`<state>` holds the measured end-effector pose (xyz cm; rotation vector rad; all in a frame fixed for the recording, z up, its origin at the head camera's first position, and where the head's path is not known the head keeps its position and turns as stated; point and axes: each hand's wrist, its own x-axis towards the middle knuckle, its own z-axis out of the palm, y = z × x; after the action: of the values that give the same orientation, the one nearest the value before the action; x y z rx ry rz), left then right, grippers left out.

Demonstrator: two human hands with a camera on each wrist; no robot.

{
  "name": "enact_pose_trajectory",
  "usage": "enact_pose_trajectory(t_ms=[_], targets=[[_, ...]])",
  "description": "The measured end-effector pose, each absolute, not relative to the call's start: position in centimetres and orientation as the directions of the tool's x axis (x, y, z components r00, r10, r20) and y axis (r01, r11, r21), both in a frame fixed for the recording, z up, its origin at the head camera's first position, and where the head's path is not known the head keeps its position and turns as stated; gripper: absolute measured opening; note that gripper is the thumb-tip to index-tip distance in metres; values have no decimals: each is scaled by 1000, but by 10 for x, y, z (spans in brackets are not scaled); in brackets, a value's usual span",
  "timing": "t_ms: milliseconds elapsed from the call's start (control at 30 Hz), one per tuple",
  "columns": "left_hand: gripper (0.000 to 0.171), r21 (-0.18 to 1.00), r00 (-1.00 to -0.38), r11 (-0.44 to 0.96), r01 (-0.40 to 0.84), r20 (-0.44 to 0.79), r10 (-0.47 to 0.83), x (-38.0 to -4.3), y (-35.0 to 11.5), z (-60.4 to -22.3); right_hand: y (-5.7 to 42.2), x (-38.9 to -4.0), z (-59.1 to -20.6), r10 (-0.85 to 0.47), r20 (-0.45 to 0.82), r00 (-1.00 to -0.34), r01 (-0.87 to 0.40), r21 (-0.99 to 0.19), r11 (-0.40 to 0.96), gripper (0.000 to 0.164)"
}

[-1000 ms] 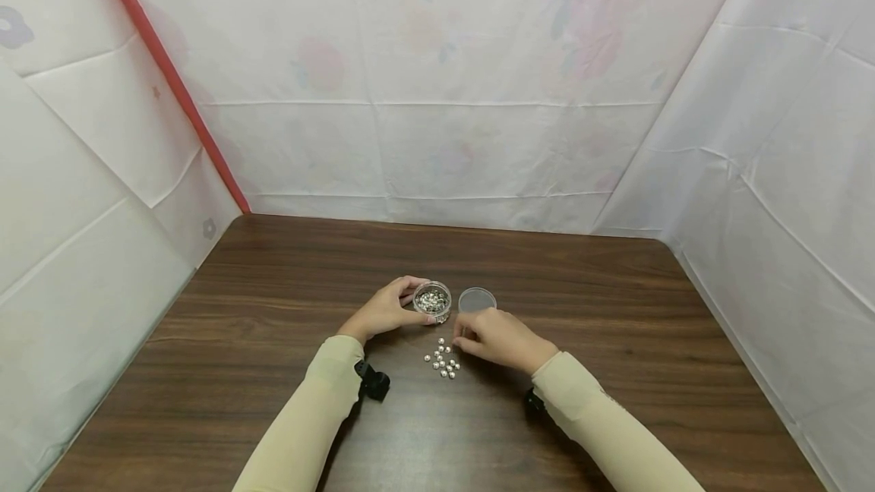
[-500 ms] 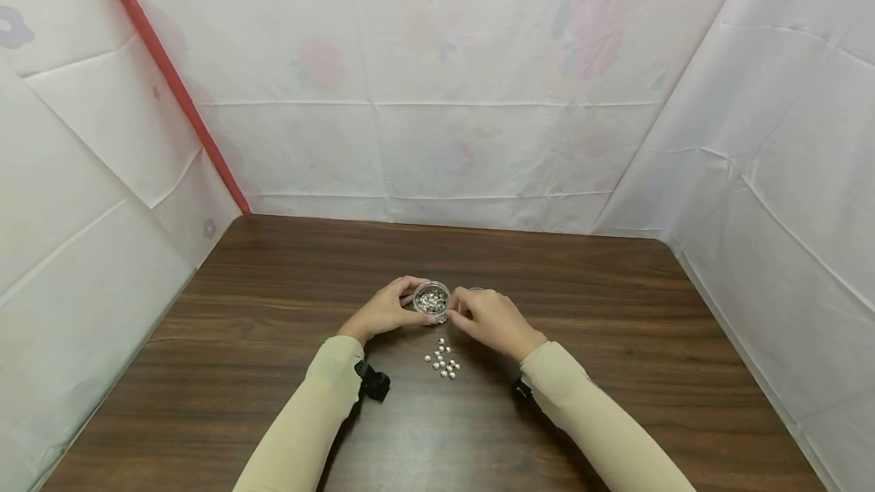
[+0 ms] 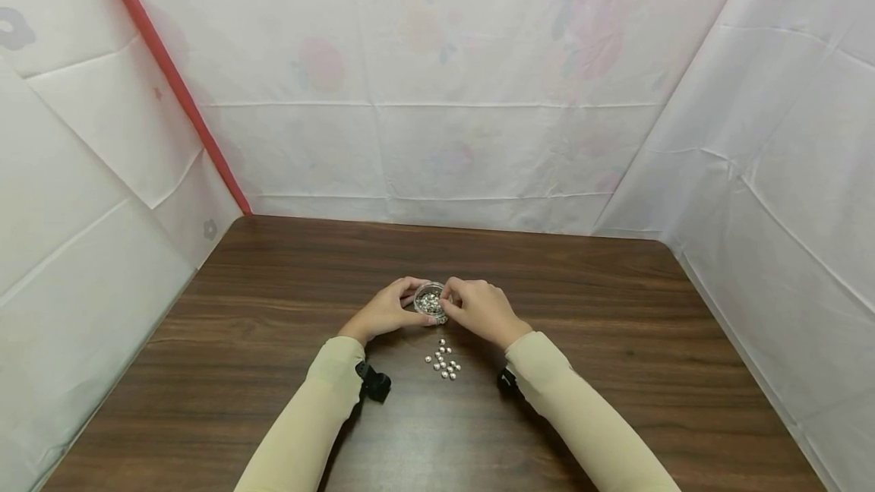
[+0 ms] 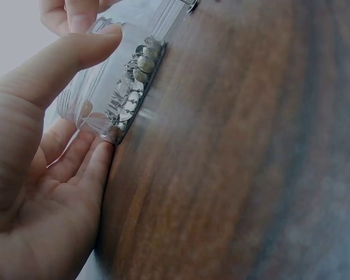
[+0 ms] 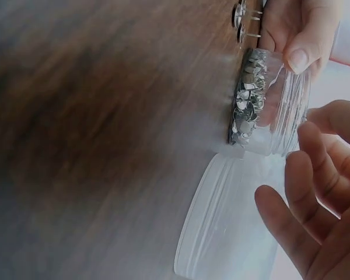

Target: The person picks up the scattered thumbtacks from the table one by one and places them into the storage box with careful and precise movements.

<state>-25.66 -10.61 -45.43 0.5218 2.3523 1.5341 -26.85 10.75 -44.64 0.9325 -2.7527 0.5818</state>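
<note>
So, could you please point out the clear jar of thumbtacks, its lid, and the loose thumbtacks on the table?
jar of thumbtacks (image 3: 431, 301): head view, on the tacks inside the open mouth.
lid (image 5: 221, 233): right wrist view, on its clear side wall.
loose thumbtacks (image 3: 443, 361): head view, on the middle of the cluster.

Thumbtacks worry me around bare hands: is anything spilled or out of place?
Yes. A cluster of loose thumbtacks lies on the table, outside the jar that the left hand holds, near both wrists.
</note>
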Motion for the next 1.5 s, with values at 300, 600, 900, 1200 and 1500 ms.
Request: enact_pose_trajectory(t_ms=[300,600,900,1200,1500], targets=[[68,929,-914,345,135,-17,405,-271,-107,-485,106,-271,-447,-540,240,-806,-591,-300,749,11],[68,921,-924,360,146,-3,382,-272,-107,-486,111,-266,-446,-540,242,-806,-591,-294,751,11],[67,918,-924,367,151,-1,381,-270,-108,-483,116,-257,-443,-557,237,-796,-605,-280,745,9],[68,929,-923,347,128,-16,385,-271,-107,-484,120,-247,-442,-598,196,-777,-628,-298,719,5],[68,932,-921,339,131,-12,389,-270,-106,-484,125,-240,-444,-629,137,-766,-635,-318,704,5]])
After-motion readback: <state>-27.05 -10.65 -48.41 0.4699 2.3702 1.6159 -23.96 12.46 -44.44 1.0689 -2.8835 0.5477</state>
